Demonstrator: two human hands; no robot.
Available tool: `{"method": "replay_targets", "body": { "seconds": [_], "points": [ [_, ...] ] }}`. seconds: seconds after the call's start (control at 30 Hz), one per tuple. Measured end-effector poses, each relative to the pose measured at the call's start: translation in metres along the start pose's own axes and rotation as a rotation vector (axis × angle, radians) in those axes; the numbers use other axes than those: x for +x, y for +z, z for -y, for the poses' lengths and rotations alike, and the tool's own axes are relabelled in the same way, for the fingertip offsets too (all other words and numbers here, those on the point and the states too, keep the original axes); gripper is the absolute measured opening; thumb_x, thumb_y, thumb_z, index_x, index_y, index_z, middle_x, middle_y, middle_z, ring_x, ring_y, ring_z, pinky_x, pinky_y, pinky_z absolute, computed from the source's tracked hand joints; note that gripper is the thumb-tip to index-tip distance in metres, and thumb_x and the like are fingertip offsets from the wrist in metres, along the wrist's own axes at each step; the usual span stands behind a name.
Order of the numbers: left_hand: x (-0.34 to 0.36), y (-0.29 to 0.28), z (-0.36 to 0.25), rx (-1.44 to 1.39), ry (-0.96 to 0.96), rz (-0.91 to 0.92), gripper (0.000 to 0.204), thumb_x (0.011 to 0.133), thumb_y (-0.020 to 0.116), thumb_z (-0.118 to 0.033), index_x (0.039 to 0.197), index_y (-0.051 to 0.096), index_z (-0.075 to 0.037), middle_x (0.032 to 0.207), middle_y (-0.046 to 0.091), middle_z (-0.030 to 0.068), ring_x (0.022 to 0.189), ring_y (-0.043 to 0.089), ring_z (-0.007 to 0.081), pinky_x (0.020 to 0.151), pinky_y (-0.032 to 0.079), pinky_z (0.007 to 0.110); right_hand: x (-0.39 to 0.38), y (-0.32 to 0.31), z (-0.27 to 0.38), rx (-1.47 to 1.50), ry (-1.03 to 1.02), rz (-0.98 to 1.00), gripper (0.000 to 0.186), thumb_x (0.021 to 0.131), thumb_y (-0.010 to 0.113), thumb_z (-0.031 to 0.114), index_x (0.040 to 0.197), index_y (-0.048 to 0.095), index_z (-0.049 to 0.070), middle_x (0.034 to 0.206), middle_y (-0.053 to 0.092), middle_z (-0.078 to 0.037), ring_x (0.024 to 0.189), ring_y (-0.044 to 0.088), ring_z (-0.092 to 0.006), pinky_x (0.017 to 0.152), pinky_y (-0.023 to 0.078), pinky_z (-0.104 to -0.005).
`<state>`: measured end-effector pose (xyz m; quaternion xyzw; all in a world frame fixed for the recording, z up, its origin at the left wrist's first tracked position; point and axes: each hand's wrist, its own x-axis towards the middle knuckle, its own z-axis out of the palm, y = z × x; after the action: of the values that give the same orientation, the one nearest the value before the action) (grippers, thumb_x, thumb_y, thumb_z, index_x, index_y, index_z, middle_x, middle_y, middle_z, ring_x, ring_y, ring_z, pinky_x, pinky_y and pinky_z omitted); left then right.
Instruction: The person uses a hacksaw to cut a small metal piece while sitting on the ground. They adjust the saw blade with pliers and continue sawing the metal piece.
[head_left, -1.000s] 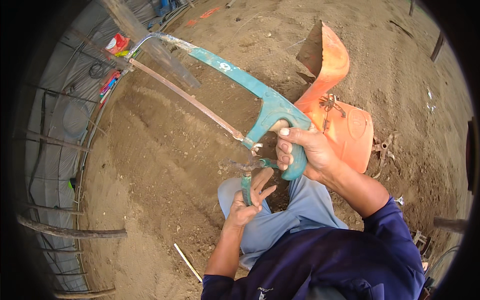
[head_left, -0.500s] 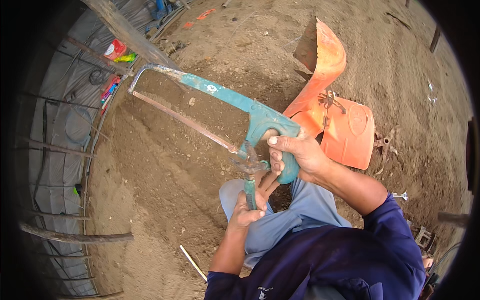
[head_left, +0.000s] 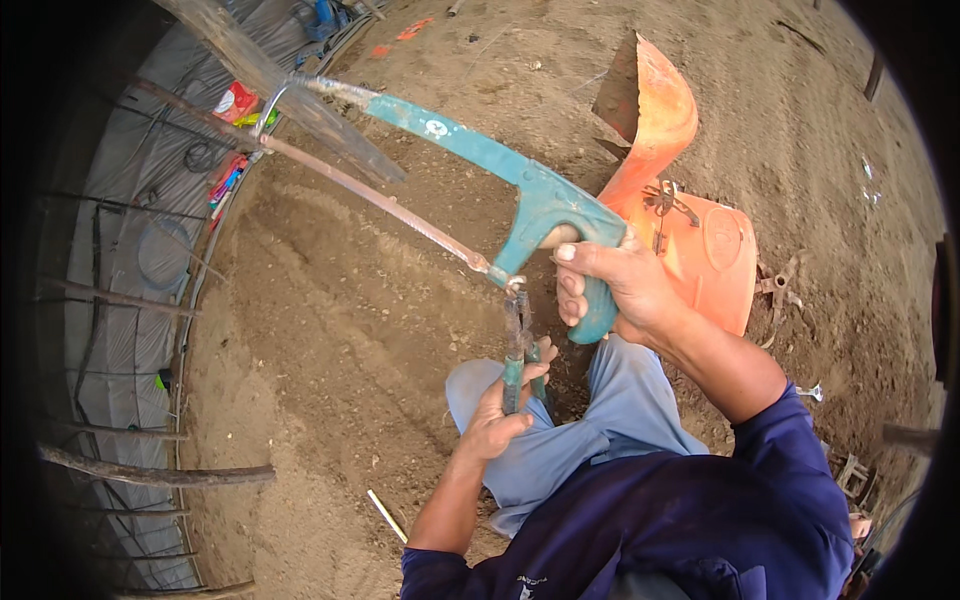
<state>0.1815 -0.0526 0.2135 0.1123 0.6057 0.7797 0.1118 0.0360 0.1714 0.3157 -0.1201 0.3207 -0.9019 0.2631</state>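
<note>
My right hand (head_left: pixel 618 283) grips the teal handle of a hacksaw (head_left: pixel 470 150), whose frame and rusty blade reach up and to the left. My left hand (head_left: pixel 498 420) is closed on a pair of pliers (head_left: pixel 519 352) with teal grips. The pliers' jaws point up and meet the blade's near end, just below the saw handle. I am crouched over sandy ground, my knees in light blue trousers under both hands.
An orange curved metal cover (head_left: pixel 690 220) lies on the dirt right behind the saw handle. A wooden pole (head_left: pixel 280 85) crosses the upper left, over a grey sheet with rods (head_left: pixel 130 300). A thin white stick (head_left: pixel 385 515) lies on the sand.
The saw has swung, its far end rising toward the top left and the handle moving a little right. My left hand has closed around the pliers' grips below the blade end.
</note>
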Motion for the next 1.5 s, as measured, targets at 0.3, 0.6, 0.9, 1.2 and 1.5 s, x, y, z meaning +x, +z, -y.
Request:
{"method": "replay_targets", "body": {
  "seconds": [0.3,0.6,0.9,1.2,1.5],
  "points": [
    [-0.006,-0.006,-0.012,0.128,-0.059,-0.005,0.081,0.075,0.062,-0.007,0.154,0.049,0.002,0.167,0.039,0.0205,0.157,0.036,0.0352,0.128,0.027,0.053,-0.010,-0.002,-0.004,-0.088,0.029,-0.025,0.015,0.097,0.072,0.009,0.106,0.068,-0.001,0.071,0.065,-0.006,0.056,0.065,-0.0154,0.051,0.056,-0.0321],
    [-0.006,-0.014,0.002,0.279,-0.018,-0.121,0.066,0.070,0.066,-0.014,0.134,0.065,0.000,0.140,0.061,0.0184,0.114,0.065,0.0304,0.108,0.048,0.047,-0.014,0.001,-0.008,-0.201,-0.075,-0.002,0.011,0.098,0.069,0.007,0.103,0.068,-0.002,0.071,0.065,-0.004,0.056,0.063,-0.0120,0.052,0.051,-0.0277],
    [-0.003,-0.013,-0.009,0.377,-0.042,-0.133,0.058,0.072,0.065,-0.012,0.129,0.066,0.001,0.130,0.064,0.0179,0.109,0.066,0.0288,0.103,0.051,0.043,-0.017,-0.002,-0.007,-0.331,-0.098,-0.020,0.013,0.100,0.067,0.009,0.102,0.068,-0.003,0.067,0.064,-0.003,0.056,0.062,-0.0112,0.054,0.051,-0.0288],
    [0.000,0.000,-0.023,0.389,-0.010,-0.255,0.039,0.087,0.071,-0.006,0.124,0.063,0.003,0.111,0.068,0.0102,0.094,0.065,0.0198,0.089,0.053,0.037,-0.021,-0.008,-0.015,-0.322,-0.146,0.115,0.018,0.105,0.065,0.015,0.101,0.065,-0.003,0.068,0.062,-0.003,0.059,0.061,-0.0114,0.056,0.052,-0.0303],
    [0.001,-0.008,-0.050,0.874,-0.256,-0.138,0.037,0.092,0.071,-0.011,0.127,0.062,-0.001,0.088,0.071,0.0157,0.084,0.071,0.0301,0.082,0.055,0.041,-0.026,-0.018,-0.024,-0.568,-0.131,0.171,0.037,0.103,0.064,0.014,0.135,0.054,-0.002,0.080,0.065,-0.007,0.061,0.063,-0.0152,0.057,0.053,-0.0306]
  ]
}}
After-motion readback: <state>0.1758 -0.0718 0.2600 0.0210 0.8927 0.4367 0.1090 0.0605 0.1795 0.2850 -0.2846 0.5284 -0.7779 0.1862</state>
